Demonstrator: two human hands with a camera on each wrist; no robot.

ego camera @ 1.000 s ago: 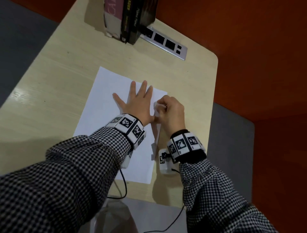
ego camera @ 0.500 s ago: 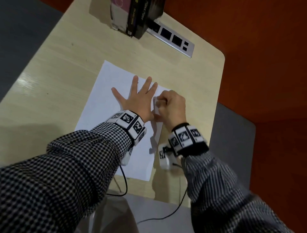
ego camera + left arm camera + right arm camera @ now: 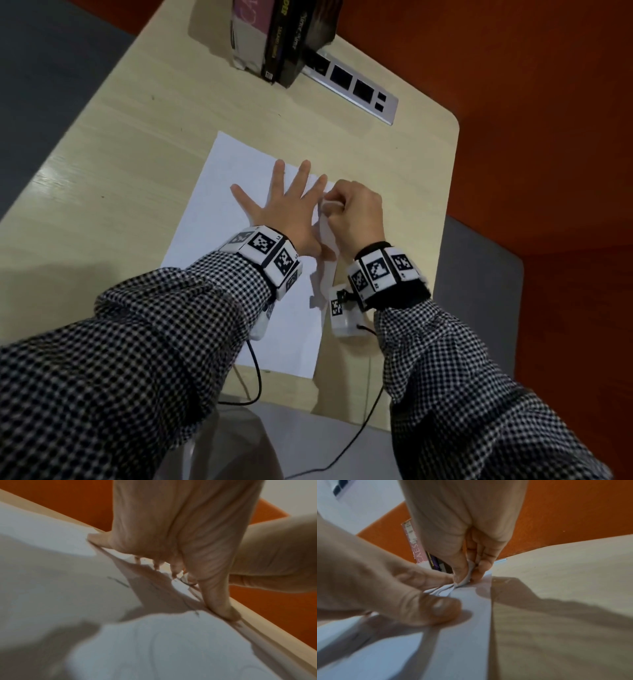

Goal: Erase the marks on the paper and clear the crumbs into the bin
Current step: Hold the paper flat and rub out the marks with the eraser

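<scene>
A white sheet of paper (image 3: 219,205) lies on the pale wooden table (image 3: 120,154). My left hand (image 3: 284,209) rests flat on it with the fingers spread. My right hand (image 3: 356,212) pinches a small white eraser (image 3: 329,205) just beside the left little finger, near the sheet's right edge. In the right wrist view the eraser (image 3: 467,577) touches the paper between thumb and fingers. Faint pencil marks (image 3: 118,581) show on the paper under the left palm in the left wrist view. No crumbs can be made out.
Several books (image 3: 284,37) stand at the table's far edge, with a silver power strip (image 3: 352,89) beside them. The table's right edge runs close to my right hand, with an orange wall beyond. A pale translucent shape (image 3: 239,445) sits below the near edge; cables hang there.
The right hand with the eraser has shifted slightly along the paper's right edge. The left hand stays flat on the sheet. The head view has moved a little.
</scene>
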